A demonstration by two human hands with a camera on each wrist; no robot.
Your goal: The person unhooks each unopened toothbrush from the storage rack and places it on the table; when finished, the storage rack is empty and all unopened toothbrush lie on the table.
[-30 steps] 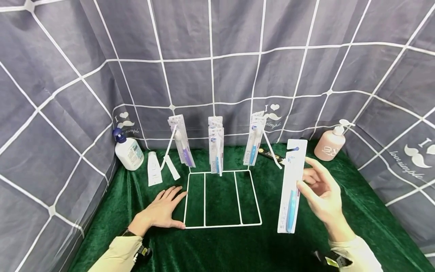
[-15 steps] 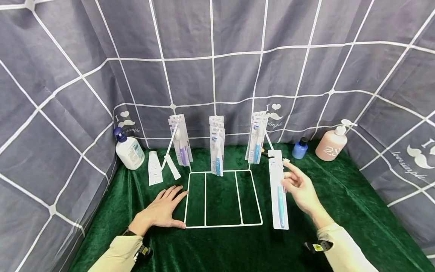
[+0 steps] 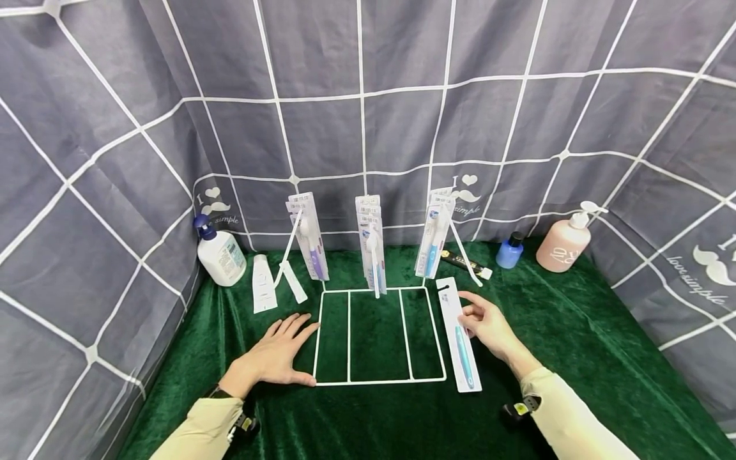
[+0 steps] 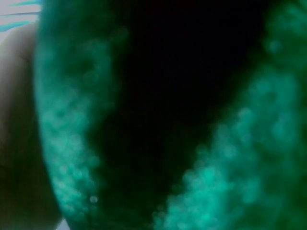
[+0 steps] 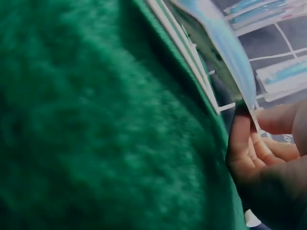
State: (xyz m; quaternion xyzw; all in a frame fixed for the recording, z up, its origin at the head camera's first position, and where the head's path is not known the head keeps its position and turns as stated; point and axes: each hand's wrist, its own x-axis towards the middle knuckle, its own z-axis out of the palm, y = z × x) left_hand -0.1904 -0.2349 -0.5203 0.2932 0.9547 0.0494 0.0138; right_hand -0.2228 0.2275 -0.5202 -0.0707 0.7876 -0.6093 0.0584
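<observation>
In the head view my right hand [image 3: 487,327] pinches the edge of a packaged toothbrush [image 3: 460,338] with a teal handle, tilted beside the right side of the white wire rack [image 3: 379,382]. The right wrist view shows thumb and fingers on the edge of that pack [image 5: 230,48]. My left hand [image 3: 270,354] lies flat with fingers spread, its thumb and fingertips at the rack's left side. Packaged toothbrushes hang on the rack's three hooks: purple-handled ones [image 3: 310,239] on the left, others in the middle [image 3: 372,246] and blue-handled ones [image 3: 434,236] on the right.
A white pump bottle [image 3: 223,259] and two white tubes [image 3: 264,284] stand or lie at left. Behind the right hook lies a black tube [image 3: 460,260]; a small blue bottle [image 3: 509,251] and a pink pump bottle [image 3: 562,245] stand further right. A grey curtain [image 3: 402,128] hangs behind.
My right hand has brought the toothbrush pack leftward and lower, next to the rack's right side. The blue bottle and black tube came into view behind it. My left hand stayed in place.
</observation>
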